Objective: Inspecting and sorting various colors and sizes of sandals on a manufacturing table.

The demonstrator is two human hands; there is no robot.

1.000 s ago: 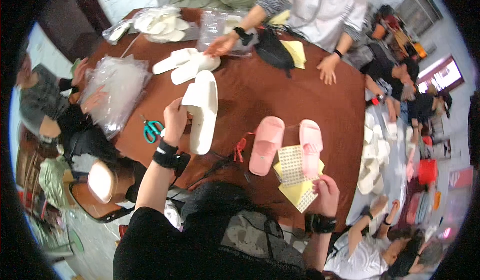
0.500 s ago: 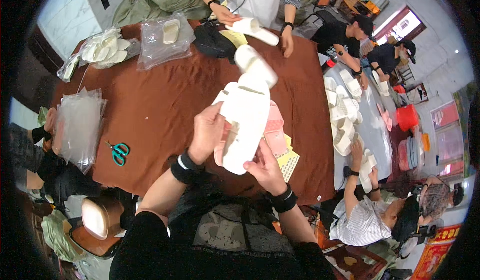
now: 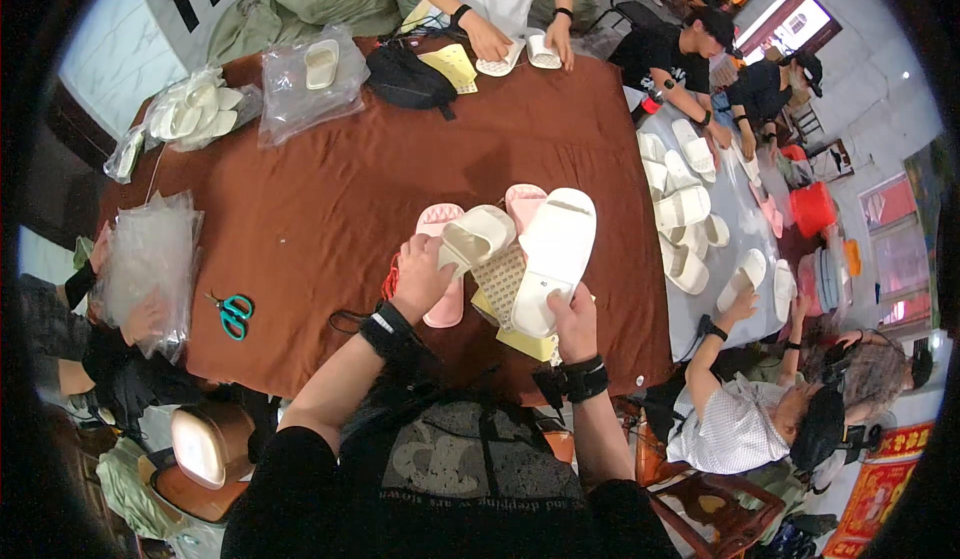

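Observation:
My left hand grips a cream slide sandal by its heel, strap side showing. A second cream sandal is held upright by its lower end in my right hand, sole turned toward me. Both hang just above the brown tablecloth. Under them lie two pink sandals, a dotted insole sheet and yellow paper.
Teal scissors lie to my left beside a stack of clear bags. More bagged sandals and a black pouch sit at the far side. Other people work opposite and at a grey table holding several white sandals.
The two cream sandals, held together as a pair before, are now apart, one in each hand. The view has tilted down, and the pink sandals under them show again.

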